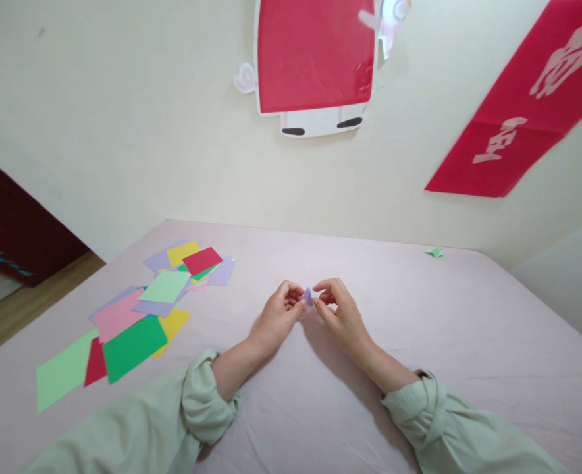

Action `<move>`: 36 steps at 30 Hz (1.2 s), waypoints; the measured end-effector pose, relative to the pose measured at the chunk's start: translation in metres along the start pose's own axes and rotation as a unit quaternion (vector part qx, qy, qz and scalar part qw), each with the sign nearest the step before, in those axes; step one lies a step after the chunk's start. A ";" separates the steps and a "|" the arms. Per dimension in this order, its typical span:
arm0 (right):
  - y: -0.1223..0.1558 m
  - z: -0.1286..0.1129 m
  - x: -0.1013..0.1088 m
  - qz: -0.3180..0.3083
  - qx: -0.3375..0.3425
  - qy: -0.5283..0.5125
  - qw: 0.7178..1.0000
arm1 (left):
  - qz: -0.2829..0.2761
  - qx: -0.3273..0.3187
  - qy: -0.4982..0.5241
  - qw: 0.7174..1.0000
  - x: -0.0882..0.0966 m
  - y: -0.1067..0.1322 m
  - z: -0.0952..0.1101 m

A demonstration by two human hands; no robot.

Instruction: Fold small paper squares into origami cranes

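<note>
Above the middle of the bed-like surface, my left hand (pixel 282 313) pinches a small, pointed piece of folded purple paper (pixel 307 297) between thumb and fingers. At the paper's right edge is my right hand (pixel 339 309), its thumb tip against the paper and its fingers curled, the index finger arched higher. The paper's tip points up between the two hands. Fingers cover part of its left side, so its full shape is hidden.
Loose coloured paper sheets, such as a dark green sheet (pixel 135 349) and a pink sheet (pixel 118 315), overlap at left on the pale pink cloth (pixel 291 421). A small folded green paper (pixel 434 252) lies far right. Behind stands a wall (pixel 182 131) with red decorations.
</note>
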State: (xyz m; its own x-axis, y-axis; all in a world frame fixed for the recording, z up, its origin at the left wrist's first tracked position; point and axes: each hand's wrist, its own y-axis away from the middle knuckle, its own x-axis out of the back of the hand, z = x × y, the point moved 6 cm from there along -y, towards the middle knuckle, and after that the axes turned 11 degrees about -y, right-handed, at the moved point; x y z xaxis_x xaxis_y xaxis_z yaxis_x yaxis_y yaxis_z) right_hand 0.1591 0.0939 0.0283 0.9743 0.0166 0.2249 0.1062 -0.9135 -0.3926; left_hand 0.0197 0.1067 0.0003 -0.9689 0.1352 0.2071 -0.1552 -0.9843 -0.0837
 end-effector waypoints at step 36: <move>0.000 -0.005 -0.006 -0.054 0.027 0.027 0.998 | -0.061 0.031 -0.025 0.997 -0.006 0.001 -0.002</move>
State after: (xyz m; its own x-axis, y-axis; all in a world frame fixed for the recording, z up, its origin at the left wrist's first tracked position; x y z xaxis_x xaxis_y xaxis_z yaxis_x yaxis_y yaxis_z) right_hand 0.1523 0.0921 0.0318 0.9445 0.0912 0.3155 0.2226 -0.8840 -0.4111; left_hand 0.0247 0.1051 -0.0034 -0.9325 0.2498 0.2609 -0.2573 -0.9663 0.0055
